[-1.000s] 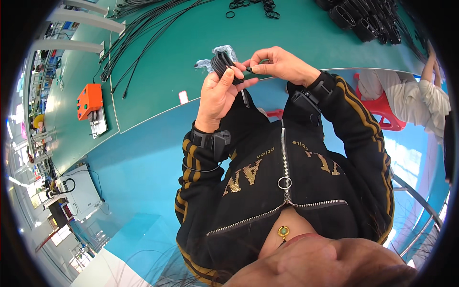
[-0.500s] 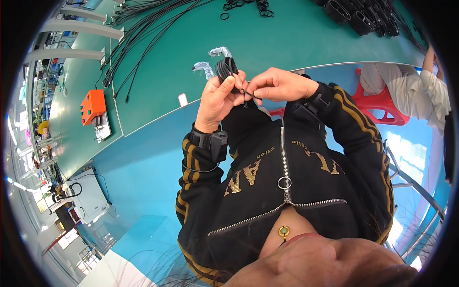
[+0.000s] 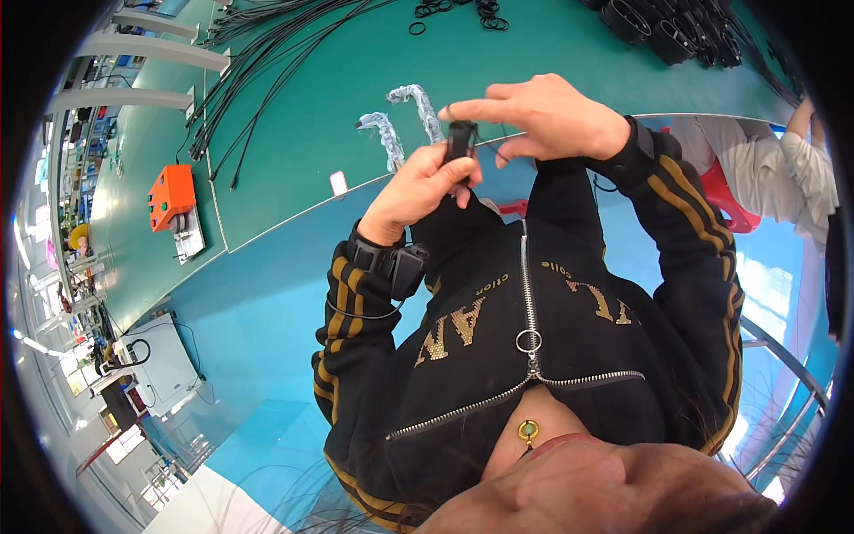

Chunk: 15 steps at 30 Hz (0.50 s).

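In the head view my left hand [image 3: 429,185] grips a bundle of coiled black cable [image 3: 460,142] at the near edge of the green table. Its thumb lies across the bundle's lower part. To the right of the coil is my right hand [image 3: 559,116], its fingers and thumb spread apart. A thin black strand shows between the coil and the right fingers; blur hides whether it is a band or a cable end. Just beyond the left hand, two bent hooks wrapped in pale blue-grey material, a left one [image 3: 384,133] and a right one [image 3: 425,109], rise from the table edge.
Long black cables [image 3: 258,84] lie across the green table [image 3: 329,98] at left. An orange box [image 3: 171,198] with green buttons stands nearby. Black rings [image 3: 436,7] lie at the far side, black coils [image 3: 672,36] at far right. Another person's pale sleeve [image 3: 774,169] shows beside a red stool [image 3: 725,200].
My right hand has moved up and away from the coil, and its pinched fingers have spread. The coil has turned in my left hand, and both wrapped hooks show more fully.
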Each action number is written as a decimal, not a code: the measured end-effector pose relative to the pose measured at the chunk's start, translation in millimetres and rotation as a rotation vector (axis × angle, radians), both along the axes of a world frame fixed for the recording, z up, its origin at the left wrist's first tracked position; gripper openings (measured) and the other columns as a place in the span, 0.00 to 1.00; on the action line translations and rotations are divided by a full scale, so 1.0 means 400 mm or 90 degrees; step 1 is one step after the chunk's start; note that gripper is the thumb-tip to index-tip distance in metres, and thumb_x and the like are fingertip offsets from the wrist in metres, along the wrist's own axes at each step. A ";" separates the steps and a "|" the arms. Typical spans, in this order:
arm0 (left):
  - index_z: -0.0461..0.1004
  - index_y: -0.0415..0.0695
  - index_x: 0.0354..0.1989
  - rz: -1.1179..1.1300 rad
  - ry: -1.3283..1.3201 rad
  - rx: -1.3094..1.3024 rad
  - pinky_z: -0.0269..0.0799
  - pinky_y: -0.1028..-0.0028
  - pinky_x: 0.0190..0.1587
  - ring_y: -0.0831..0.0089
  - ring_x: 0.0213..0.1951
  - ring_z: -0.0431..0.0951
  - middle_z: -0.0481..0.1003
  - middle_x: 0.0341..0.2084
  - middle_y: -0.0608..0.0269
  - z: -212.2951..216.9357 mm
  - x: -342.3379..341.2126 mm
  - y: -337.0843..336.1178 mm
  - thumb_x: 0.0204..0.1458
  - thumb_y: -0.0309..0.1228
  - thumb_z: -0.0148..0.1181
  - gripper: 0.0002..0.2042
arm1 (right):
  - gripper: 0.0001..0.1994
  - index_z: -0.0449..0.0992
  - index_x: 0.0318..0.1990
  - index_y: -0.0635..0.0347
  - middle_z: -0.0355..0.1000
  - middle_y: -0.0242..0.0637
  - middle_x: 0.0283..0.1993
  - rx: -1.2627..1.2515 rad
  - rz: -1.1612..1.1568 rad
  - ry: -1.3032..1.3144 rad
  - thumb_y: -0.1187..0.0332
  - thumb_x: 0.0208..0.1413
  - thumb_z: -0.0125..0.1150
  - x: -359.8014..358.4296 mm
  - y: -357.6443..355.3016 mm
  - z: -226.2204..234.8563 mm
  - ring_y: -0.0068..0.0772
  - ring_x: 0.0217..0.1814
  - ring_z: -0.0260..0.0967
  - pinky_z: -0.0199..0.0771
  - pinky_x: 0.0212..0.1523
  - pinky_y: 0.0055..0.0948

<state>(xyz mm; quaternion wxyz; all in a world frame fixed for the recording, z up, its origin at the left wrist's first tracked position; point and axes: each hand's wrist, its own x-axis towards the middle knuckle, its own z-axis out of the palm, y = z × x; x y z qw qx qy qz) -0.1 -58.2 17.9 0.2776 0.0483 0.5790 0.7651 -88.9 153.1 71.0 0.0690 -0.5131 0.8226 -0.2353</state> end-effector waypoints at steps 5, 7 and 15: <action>0.69 0.34 0.34 -0.095 0.077 -0.128 0.68 0.79 0.27 0.78 0.23 0.70 0.71 0.27 0.63 0.042 -0.013 0.031 0.58 0.28 0.49 0.08 | 0.29 0.66 0.53 0.50 0.73 0.38 0.38 0.127 0.107 0.003 0.70 0.39 0.68 0.010 -0.039 0.029 0.41 0.34 0.73 0.70 0.31 0.34; 0.69 0.34 0.35 -0.109 0.085 -0.107 0.67 0.79 0.26 0.78 0.23 0.70 0.71 0.26 0.63 0.036 -0.016 0.014 0.57 0.27 0.49 0.07 | 0.25 0.66 0.49 0.53 0.73 0.38 0.37 0.099 0.116 -0.093 0.68 0.41 0.68 -0.012 -0.042 0.006 0.38 0.34 0.74 0.70 0.30 0.33; 0.68 0.36 0.36 0.091 0.091 0.245 0.68 0.77 0.29 0.75 0.28 0.71 0.70 0.33 0.59 0.016 0.000 -0.004 0.59 0.33 0.51 0.11 | 0.18 0.67 0.47 0.58 0.72 0.35 0.32 -0.197 -0.040 -0.552 0.70 0.47 0.64 -0.015 -0.024 -0.100 0.24 0.28 0.72 0.69 0.25 0.25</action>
